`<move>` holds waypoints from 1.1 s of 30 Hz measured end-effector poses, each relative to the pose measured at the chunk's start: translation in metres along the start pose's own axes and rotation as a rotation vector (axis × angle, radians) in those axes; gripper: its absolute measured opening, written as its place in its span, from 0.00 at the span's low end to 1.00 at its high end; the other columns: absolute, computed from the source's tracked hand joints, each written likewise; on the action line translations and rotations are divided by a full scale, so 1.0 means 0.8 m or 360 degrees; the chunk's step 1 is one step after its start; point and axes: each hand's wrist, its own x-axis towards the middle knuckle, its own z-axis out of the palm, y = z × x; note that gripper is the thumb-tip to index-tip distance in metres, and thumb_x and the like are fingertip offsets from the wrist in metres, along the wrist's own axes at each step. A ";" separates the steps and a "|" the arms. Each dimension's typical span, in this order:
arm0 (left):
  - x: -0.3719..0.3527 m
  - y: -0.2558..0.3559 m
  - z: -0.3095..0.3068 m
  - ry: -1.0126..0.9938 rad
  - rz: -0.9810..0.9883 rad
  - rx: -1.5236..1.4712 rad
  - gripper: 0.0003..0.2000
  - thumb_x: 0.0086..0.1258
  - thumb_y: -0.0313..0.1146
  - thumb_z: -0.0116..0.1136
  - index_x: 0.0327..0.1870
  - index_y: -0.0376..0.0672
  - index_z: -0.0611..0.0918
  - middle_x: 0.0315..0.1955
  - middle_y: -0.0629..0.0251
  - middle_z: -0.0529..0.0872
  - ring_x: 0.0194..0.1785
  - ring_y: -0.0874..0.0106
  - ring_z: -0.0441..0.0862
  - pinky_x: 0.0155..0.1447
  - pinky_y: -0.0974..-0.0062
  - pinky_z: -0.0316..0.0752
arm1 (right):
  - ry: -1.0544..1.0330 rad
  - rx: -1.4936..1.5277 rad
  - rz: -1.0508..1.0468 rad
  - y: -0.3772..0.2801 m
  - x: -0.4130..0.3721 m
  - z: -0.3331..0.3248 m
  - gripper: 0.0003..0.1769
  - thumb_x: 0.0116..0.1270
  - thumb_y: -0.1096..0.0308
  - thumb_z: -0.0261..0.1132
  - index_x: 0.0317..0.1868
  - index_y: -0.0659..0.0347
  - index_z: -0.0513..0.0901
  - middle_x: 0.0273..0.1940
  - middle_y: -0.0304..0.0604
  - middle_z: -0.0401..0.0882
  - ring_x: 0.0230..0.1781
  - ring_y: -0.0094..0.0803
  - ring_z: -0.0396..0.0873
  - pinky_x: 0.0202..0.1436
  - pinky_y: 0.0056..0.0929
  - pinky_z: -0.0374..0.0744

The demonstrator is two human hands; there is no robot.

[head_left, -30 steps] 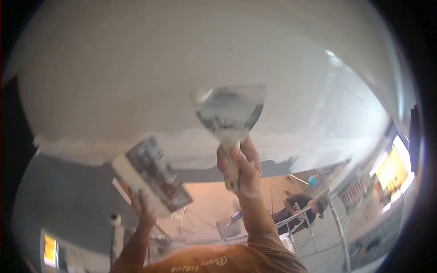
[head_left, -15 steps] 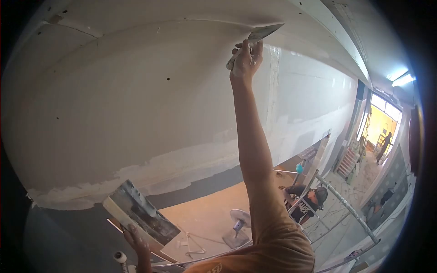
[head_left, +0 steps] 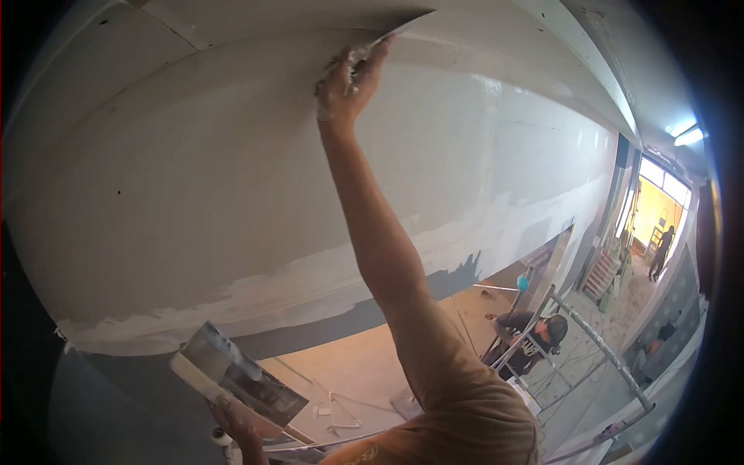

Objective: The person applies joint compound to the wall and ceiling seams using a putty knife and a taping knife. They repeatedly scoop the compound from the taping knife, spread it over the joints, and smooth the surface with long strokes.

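High on the wall, my right hand is wrapped around a putty knife; white compound smears its fingers. The blade lies against the seam where the wall panel meets the ceiling. At lower left, my left hand grips a rectangular putty board from below. Its dark metal face is tilted up and carries patches of pale compound, with a light strip along one side.
Metal scaffold rails stand at lower right, near a co-worker in a cap below. A clothes-hanger-like frame lies on the surface beneath me. A person stands by the far doorway. Ceiling light at right.
My right hand and the putty knife have moved left and up along the ceiling seam, the blade now flatter against it. The putty board has dropped slightly.
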 end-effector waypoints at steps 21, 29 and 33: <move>0.160 -0.020 0.089 -0.0362 0.0938 -0.0060 0.30 0.75 0.50 0.58 0.71 0.39 0.72 0.66 0.43 0.75 0.69 0.51 0.75 0.72 0.49 0.73 | -0.1388 0.0127 0.0035 0.064 -0.434 -0.096 0.22 0.45 0.63 0.69 0.41 0.66 0.80 0.39 0.57 0.83 0.35 0.49 0.81 0.38 0.47 0.77; 0.163 -0.001 0.124 -0.0447 0.1140 0.0171 0.24 0.77 0.48 0.55 0.65 0.39 0.78 0.60 0.48 0.81 0.66 0.53 0.78 0.69 0.45 0.75 | -0.2095 -0.0313 0.0270 -0.173 -0.402 -0.354 0.29 0.65 0.68 0.61 0.68 0.48 0.78 0.74 0.45 0.70 0.44 0.38 0.83 0.40 0.36 0.84; 0.166 -0.005 0.125 -0.0466 0.1142 0.0127 0.23 0.78 0.47 0.55 0.64 0.38 0.79 0.60 0.49 0.81 0.66 0.54 0.78 0.69 0.45 0.75 | -0.2141 -0.0601 0.0040 -0.184 -0.399 -0.400 0.29 0.66 0.67 0.61 0.69 0.44 0.78 0.77 0.42 0.66 0.42 0.29 0.80 0.36 0.28 0.81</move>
